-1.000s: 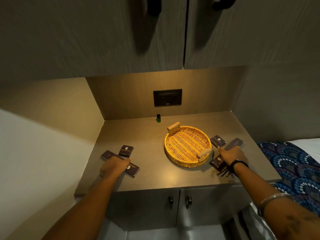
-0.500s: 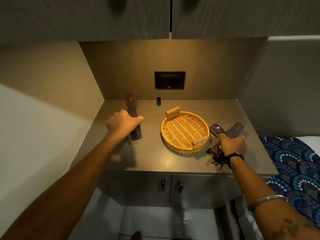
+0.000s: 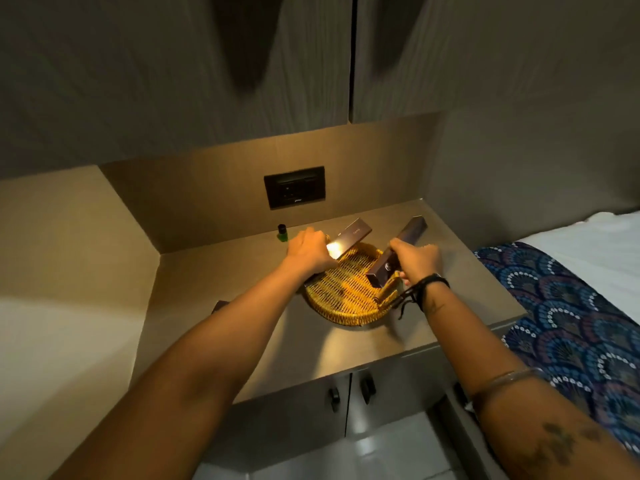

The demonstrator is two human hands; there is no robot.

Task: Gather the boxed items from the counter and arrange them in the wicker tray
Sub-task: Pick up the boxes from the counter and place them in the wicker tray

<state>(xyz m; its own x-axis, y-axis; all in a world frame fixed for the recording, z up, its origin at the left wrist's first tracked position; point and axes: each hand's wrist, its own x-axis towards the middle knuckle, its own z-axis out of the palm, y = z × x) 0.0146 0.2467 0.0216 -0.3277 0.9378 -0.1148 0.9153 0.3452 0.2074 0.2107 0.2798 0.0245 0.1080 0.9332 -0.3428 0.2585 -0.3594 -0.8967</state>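
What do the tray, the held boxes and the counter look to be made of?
Tray: woven wicker, yellow, open weave visible. Boxes: likely coated cardboard, dark, one glinting under the lamp. Counter: smooth grey-brown, probably laminate with a faint sheen.

I can make out very little print from here. The flat dark box (image 3: 351, 235) above the far rim of the wicker tray (image 3: 346, 308) carries a short pale word near its far end, too small for me to read. The long dark box (image 3: 398, 251) over the tray's right side shows a round pale emblem (image 3: 388, 267) near its lower end; no letters legible.
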